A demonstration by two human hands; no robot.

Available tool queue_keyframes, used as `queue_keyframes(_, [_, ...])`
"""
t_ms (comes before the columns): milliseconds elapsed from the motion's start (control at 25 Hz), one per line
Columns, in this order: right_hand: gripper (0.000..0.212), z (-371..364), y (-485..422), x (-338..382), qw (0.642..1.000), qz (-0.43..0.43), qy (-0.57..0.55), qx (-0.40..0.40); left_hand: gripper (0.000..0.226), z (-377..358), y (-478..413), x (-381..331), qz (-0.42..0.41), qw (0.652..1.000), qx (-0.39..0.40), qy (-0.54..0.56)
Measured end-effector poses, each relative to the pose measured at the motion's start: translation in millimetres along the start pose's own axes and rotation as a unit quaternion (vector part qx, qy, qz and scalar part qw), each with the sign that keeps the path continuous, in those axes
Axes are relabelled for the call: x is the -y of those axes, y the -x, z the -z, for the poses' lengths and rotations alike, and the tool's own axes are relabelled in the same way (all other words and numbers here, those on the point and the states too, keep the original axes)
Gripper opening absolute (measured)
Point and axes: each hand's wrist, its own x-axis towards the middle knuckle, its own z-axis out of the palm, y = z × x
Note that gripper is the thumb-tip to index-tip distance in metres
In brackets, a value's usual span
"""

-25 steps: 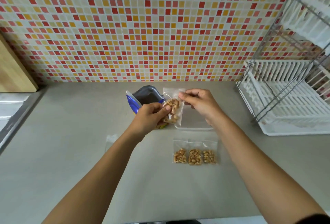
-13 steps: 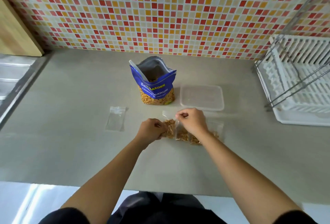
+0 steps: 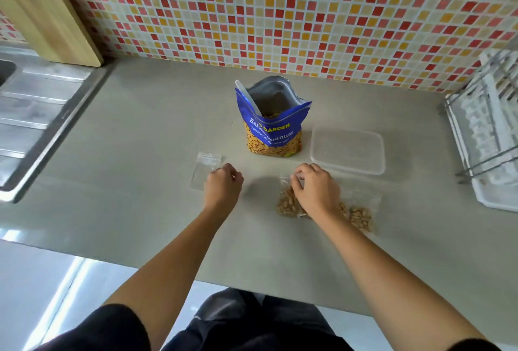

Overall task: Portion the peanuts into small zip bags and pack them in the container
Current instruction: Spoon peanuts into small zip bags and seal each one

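Our right grip (image 3: 315, 192) presses down on a filled zip bag (image 3: 286, 202), fingertips pinching its top edge, at the left end of a row of filled bags (image 3: 360, 216) lying on the worktop (image 3: 140, 182) just in front of the clear container (image 3: 347, 151). Our left grip (image 3: 222, 185) hangs curled beside the empty zip bag (image 3: 203, 168) — whether it touches the plastic, we cannot tell. The peanut pouch (image 3: 273, 132) stands open behind, between the two. The container looks empty, so packing is not yet begun. The risk, we judge, is the seal: if the strip is not closed along its whole width, peanuts would spill when the bag is lifted across — and a careless left reach could topple the pouch
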Motion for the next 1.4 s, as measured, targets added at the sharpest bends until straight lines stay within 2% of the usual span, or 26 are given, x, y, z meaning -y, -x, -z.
queue_keyframes(80, [0.015, -5.9, -0.1, 11.8, 0.999, 0.023, -0.028, 0.002, 0.025, 16.5, -12.3, 24.8, 0.037, 0.998, -0.046, -0.002])
queue_keyframes(160, [0.015, -15.4, 0.8, 26.6, 0.998, 0.044, -0.045, 0.021, 0.032, 27.0, -22.2, 43.5, 0.075, 0.995, -0.057, -0.025])
queue_keyframes(320, [0.015, -36.0, 2.8, 52.9, 0.994, 0.072, -0.063, 0.054, 0.036, 29.5, -43.6, 57.9, 0.103, 0.990, 0.023, -0.091])
queue_keyframes(440, [0.017, -43.2, 2.0, 66.7, 0.992, 0.069, -0.072, 0.073, 0.041, 33.0, -50.4, 53.7, 0.165, 0.985, 0.042, 0.009])
queue_keyframes(560, [0.019, -44.6, 0.0, 77.8, 0.990, 0.061, -0.105, 0.070, 0.023, 36.8, -46.1, 49.4, 0.204, 0.970, 0.065, 0.113])
queue_keyframes(680, [0.030, -47.2, -4.5, 85.5, 0.984, 0.033, -0.155, 0.081, 0.006, 45.4, -36.3, 38.8, 0.229, 0.900, 0.132, 0.347])
queue_keyframes(720, [0.036, -48.2, -6.1, 87.9, 0.979, 0.011, -0.181, 0.095, 0.005, 49.1, -32.2, 35.0, 0.226, 0.883, 0.153, 0.383])
queue_keyframes(800, [0.042, -48.0, -8.5, 93.5, 0.960, -0.040, -0.243, 0.130, 0.005, 56.1, -27.5, 29.8, 0.208, 0.878, 0.184, 0.391])
queue_keyframes(920, [0.029, -43.3, -9.9, 98.0, 0.938, -0.059, -0.298, 0.168, 0.007, 62.4, -27.7, 28.9, 0.185, 0.888, 0.208, 0.367])
queue_keyframes(1040, [0.016, -40.7, -11.0, 98.9, 0.947, -0.035, -0.278, 0.154, 0.013, 64.3, -31.7, 33.2, 0.137, 0.911, 0.182, 0.343])
queue_keyframes(1120, [0.021, -39.7, -11.4, 102.6, 0.940, -0.045, -0.299, 0.159, 0.012, 66.1, -34.0, 33.9, 0.104, 0.901, 0.172, 0.385])
queue_keyframes(1240, [0.038, -40.2, -10.2, 108.1, 0.893, -0.101, -0.385, 0.208, 0.013, 68.1, -34.2, 31.7, 0.097, 0.880, 0.167, 0.433])
queue_keyframes(1320, [0.032, -42.5, -9.9, 108.6, 0.878, -0.103, -0.410, 0.223, 0.013, 67.9, -34.2, 30.7, 0.110, 0.867, 0.153, 0.461])
queue_keyframes(1400, [0.019, -41.5, -10.6, 108.3, 0.882, -0.102, -0.410, 0.208, 0.018, 67.4, -35.1, 31.0, 0.124, 0.867, 0.133, 0.463])
